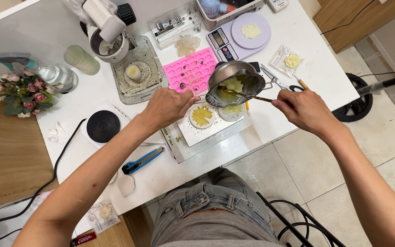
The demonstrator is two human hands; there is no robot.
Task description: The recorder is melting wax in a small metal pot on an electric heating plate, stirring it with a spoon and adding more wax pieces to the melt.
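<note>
1. My left hand (pixel 168 106) gripped the handle of a small steel melting pot (pixel 235 83), fingers wrapped shut around it. I held the pot tilted and raised just above the round moulds, so its lip hung over them.

2. The pot held pale yellow liquid, wax by the look of it, with a soft unmelted lump (pixel 232 83) sitting in it. The tilt pooled the liquid toward the low side.

3. My right hand (pixel 303 109) pinched a thin brass-coloured stirring stick (pixel 252 97), fingers closed on its end. The tip reached into the pot at the lip, placed to hold back the lump or steer the flow, as I judged it.

4. Below the pot lay two round flower-shaped moulds on a white tray (pixel 206 132) at the near edge of the counter (pixel 298 59). The left mould (pixel 202 116) showed yellow fill; the right mould (pixel 232 111) was partly hidden by the pot, paler inside.

5. A pink silicone mould (pixel 189 69) with many small cavities sat just behind, touching nothing I held.

6. A digital kitchen scale (pixel 241 35) stood at the back with a pale lump on its pan, kept within reach but clear of the pour.

7. The small black hotplate (pixel 103 126) sat to my left, bare on top, its cable trailing off the counter.

8. A blue utility knife (pixel 142 160) lay near the front edge; scissors (pixel 275 81) lay right of the pot, partly under the stick.
</note>
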